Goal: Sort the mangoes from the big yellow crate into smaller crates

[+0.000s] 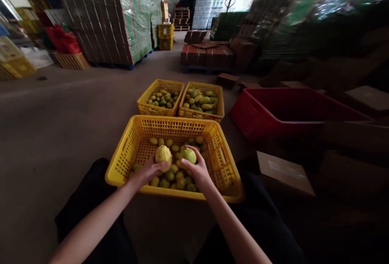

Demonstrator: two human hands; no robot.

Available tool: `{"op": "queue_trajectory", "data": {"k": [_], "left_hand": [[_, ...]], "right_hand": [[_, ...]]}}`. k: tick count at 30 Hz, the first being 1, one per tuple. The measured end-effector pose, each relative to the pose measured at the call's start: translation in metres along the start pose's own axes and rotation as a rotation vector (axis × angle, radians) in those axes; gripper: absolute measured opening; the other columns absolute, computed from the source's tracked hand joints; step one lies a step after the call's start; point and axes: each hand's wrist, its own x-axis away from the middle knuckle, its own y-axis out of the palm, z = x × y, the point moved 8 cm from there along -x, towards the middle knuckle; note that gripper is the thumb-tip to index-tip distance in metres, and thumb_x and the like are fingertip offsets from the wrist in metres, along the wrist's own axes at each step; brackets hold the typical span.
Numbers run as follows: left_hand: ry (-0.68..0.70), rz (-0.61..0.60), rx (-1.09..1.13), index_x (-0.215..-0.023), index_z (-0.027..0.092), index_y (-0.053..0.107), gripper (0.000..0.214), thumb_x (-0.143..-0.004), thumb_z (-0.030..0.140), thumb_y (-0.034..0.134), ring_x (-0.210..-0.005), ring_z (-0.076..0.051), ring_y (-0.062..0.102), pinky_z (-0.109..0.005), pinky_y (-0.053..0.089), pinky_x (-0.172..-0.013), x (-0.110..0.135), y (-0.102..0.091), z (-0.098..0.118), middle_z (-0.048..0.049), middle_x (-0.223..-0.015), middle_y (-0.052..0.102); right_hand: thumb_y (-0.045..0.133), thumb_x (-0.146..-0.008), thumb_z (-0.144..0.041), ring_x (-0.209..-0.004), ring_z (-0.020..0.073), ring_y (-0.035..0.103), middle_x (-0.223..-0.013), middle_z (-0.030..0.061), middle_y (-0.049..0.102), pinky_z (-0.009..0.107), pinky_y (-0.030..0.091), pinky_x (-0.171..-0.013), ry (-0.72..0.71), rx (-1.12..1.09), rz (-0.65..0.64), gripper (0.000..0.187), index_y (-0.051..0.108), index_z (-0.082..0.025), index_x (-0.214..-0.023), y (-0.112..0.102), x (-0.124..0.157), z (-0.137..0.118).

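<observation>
My left hand (152,169) is closed around a ribbed, pale yellow fruit (163,155). A rounder, yellow-green fruit (189,156) sits in my right hand (199,171), with the thumb and fingers wrapped about its sides. The fruits' exact kind is not clear. Both hands are above the inside of a large yellow plastic crate (176,120) with slotted walls. Beneath them, smaller yellow and green fruits (164,183) are spread over the crate's floor, partly hidden by my hands.
Behind the large crate stand two smaller yellow crates, left (161,112) and right (199,115), holding yellow-green fruits. To the right are a red tub (252,122) and a cardboard box (284,171). Wrapped stacks (133,21) and a pallet of brown cartons (209,55) stand farther back.
</observation>
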Motion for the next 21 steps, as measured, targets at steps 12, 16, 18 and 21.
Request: {"op": "queue_trajectory", "data": {"k": [12, 16, 18, 21], "left_hand": [[0.409, -0.178, -0.563, -0.111, 0.023, 0.058, 0.061, -0.058, 0.031, 0.087, -0.105, -0.022, 0.056, -0.031, 0.043, -0.093, 0.025, 0.02, 0.055, -0.0049, -0.113, 0.059], [0.383, -0.217, -0.541, -0.113, 0.022, 0.056, 0.063, -0.059, 0.03, 0.087, -0.103, -0.021, 0.057, -0.03, 0.044, -0.09, 0.029, 0.022, 0.048, -0.0054, -0.113, 0.059], [0.374, -0.233, -0.511, -0.114, 0.023, 0.056, 0.063, -0.059, 0.03, 0.087, -0.104, -0.021, 0.057, -0.03, 0.044, -0.09, 0.03, 0.022, 0.046, -0.0053, -0.113, 0.059], [0.382, -0.236, -0.49, -0.113, 0.023, 0.057, 0.062, -0.059, 0.029, 0.087, -0.104, -0.021, 0.056, -0.03, 0.043, -0.091, 0.03, 0.023, 0.047, -0.0045, -0.113, 0.059]], "right_hand": [[0.09, -0.05, -0.027, -0.085, 0.0186, 0.058, -0.091, -0.0008, 0.065, 0.031, 0.047, -0.081, -0.259, 0.232, -0.156, 0.048, 0.068, -0.024, -0.093, 0.026, 0.001, -0.014], [0.091, -0.046, -0.024, -0.089, 0.0208, 0.058, -0.092, 0.0011, 0.064, 0.034, 0.045, -0.087, -0.348, 0.318, -0.18, 0.048, 0.071, -0.024, -0.091, 0.027, 0.011, -0.024], [0.09, -0.049, -0.023, -0.091, 0.0223, 0.057, -0.092, 0.0022, 0.065, 0.036, 0.045, -0.089, -0.391, 0.344, -0.178, 0.045, 0.071, -0.024, -0.09, 0.028, 0.015, -0.03], [0.086, -0.055, -0.022, -0.094, 0.0239, 0.057, -0.095, 0.0034, 0.066, 0.038, 0.044, -0.091, -0.447, 0.369, -0.189, 0.04, 0.072, -0.026, -0.092, 0.031, 0.019, -0.036]]}}
